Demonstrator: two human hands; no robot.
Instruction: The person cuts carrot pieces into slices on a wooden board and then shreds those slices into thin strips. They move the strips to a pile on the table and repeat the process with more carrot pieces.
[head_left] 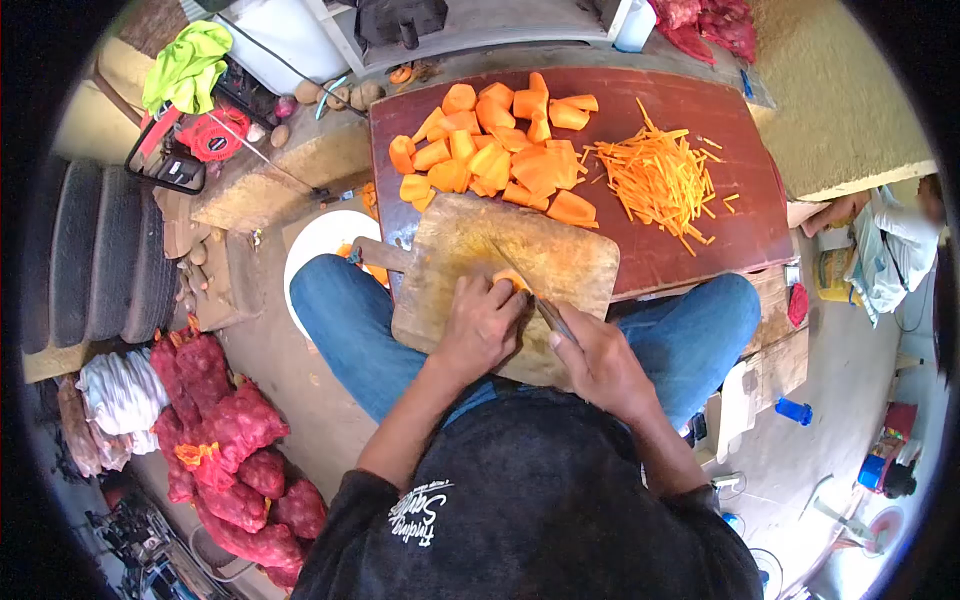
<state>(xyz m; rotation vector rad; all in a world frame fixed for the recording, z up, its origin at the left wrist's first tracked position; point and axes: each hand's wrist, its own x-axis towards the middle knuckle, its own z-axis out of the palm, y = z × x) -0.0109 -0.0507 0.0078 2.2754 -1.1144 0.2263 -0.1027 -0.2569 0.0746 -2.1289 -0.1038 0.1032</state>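
Left hand (482, 322) clamped on carrot piece (511, 279), right hand (603, 362) around knife (550, 316), over board (570, 255).

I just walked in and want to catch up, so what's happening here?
A seated person is cutting carrot on a board. The left hand holds an orange piece down, and the right hand grips a knife beside it. On the red table, peeled chunks lie beyond the board, with a pile of thin strips to their right.
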